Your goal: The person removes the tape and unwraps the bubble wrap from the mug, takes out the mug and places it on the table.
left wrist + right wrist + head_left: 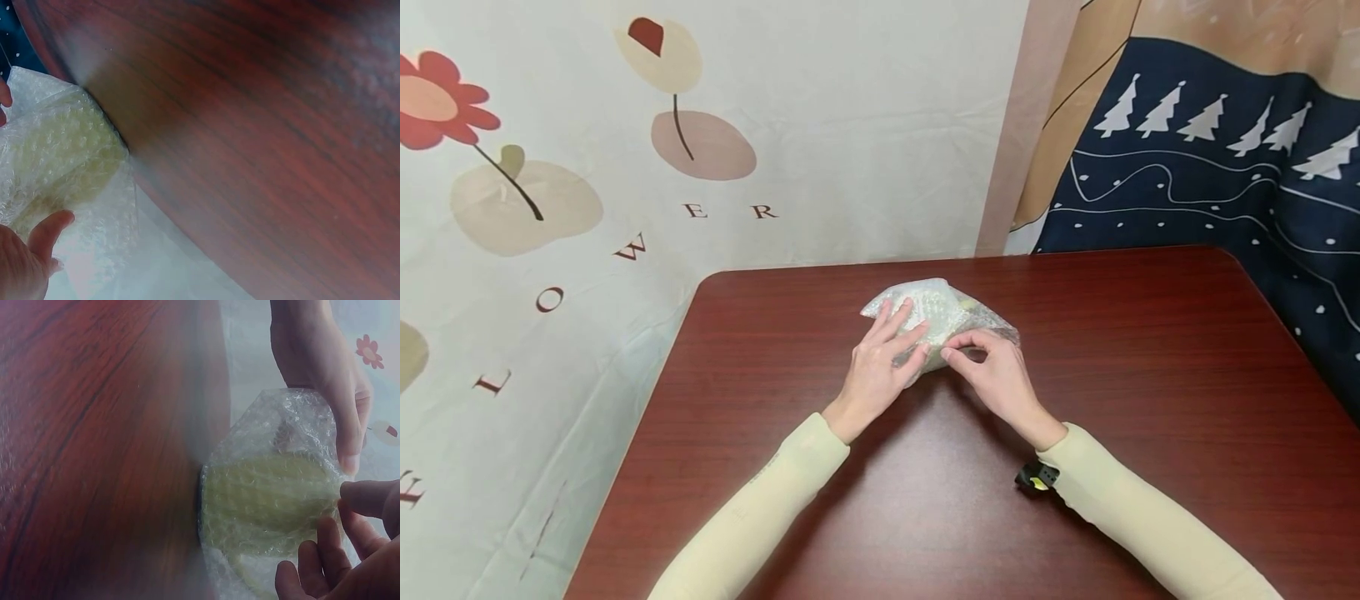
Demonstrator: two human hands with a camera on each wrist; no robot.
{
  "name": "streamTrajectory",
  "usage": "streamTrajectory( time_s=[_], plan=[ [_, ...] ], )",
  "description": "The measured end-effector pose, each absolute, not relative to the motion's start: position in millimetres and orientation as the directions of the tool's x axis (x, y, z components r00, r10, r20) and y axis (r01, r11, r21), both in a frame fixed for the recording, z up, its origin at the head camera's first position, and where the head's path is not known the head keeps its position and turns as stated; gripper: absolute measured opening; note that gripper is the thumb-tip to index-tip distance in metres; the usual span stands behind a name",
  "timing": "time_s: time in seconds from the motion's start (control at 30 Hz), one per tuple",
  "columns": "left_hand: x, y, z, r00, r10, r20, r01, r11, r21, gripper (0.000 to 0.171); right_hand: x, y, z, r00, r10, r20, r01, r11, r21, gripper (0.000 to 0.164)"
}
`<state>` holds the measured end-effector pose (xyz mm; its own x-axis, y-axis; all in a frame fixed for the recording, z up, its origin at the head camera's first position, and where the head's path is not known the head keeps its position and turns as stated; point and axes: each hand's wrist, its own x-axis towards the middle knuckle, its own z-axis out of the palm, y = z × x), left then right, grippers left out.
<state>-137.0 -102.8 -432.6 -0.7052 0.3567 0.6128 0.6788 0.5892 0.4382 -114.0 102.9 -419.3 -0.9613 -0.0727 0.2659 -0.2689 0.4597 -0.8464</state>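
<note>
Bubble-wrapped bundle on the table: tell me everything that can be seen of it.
The bubble-wrapped bundle is clear, shiny and crinkled bubble wrap around something pale yellow-green, which cannot be identified. Wrap extends past the contents at both sides, forming a pointed corner on the left. It sits near the far edge of the red-brown, wood-grained table. The left hand rests on it, fingers spread; the right hand's thumb and forefinger pinch at its near side.

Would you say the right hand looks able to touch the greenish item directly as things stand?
Probably not: bubble wrap seems to cover the greenish item, with no clear opening in view, and the right hand appears to pinch only the outside of that wrap.
</note>
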Motion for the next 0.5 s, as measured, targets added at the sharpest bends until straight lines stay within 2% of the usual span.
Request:
streamTrajectory(
  time_s=[0.5],
  plan=[
    [-135.5,-102.9,-430.2,-0.735,0.354,0.578,0.654,0.595,0.467,0.031,-115.7,102.2,-417.7,-0.968,-0.117,0.222,-0.251,0.480,-0.841,0.008]
  ],
)
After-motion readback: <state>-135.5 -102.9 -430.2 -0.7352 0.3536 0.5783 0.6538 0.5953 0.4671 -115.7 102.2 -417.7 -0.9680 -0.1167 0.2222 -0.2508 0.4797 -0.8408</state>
